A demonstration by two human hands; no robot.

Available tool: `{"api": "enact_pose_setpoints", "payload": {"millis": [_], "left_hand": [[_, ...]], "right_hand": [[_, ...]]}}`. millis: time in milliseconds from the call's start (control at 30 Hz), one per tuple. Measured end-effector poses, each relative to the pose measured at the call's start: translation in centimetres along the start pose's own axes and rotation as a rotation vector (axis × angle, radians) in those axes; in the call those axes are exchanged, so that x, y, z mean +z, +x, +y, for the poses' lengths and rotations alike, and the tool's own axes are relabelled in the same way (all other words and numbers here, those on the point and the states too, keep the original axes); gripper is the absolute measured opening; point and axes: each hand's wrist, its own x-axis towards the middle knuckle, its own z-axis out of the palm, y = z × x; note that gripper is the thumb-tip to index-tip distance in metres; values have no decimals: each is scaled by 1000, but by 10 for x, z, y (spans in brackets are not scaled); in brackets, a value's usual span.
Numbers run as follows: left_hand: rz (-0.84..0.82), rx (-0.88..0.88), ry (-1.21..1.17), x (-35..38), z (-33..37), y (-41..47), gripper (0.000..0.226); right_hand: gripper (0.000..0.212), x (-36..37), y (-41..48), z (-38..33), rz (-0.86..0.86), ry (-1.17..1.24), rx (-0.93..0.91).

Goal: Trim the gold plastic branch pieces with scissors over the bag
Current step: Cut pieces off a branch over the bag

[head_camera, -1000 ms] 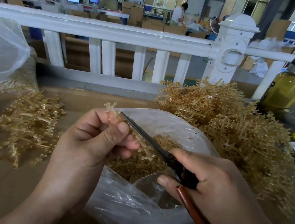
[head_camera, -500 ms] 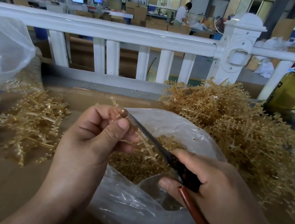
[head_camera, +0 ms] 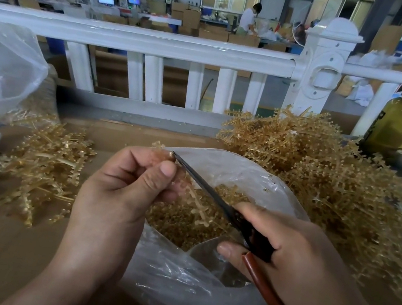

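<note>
Branches (head_camera: pixel 40 172) lie loose at left on the cardboard (head_camera: pixel 2 251); the left hand (head_camera: pixel 119 197) pinches a gold branch piece (head_camera: pixel 196 205) above the open bag (head_camera: pixel 197 286), the right hand (head_camera: pixel 292 252) grips scissors (head_camera: pixel 216 198), blades together beside it, untrimmed pile (head_camera: pixel 337 181) rightward.

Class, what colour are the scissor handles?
Reddish-brown, on the scissors in the right hand; head view shows them.

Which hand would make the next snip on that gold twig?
The right hand: it grips the black-bladed, brown-handled scissors, blades lying along the gold plastic branch piece over the clear plastic bag. The left hand is busy pinching that piece.
</note>
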Motion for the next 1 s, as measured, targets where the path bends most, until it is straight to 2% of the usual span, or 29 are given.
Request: {"api": "enact_pose_setpoints", "payload": {"millis": [133, 333, 600, 1000], "left_hand": [[25, 9, -8, -1, 1, 2, 10], [-23, 0, 11, -4, -1, 2, 14], [-48, -10, 13, -1, -3, 0, 11], [-84, -7, -35, -1, -5, -1, 9]], "right_hand": [[56, 0, 0, 0, 8, 18, 15], [60, -1, 0, -1, 2, 14, 2], [46, -2, 1, -1, 0, 26, -17], [39, 0, 1, -2, 24, 43, -54]]}}
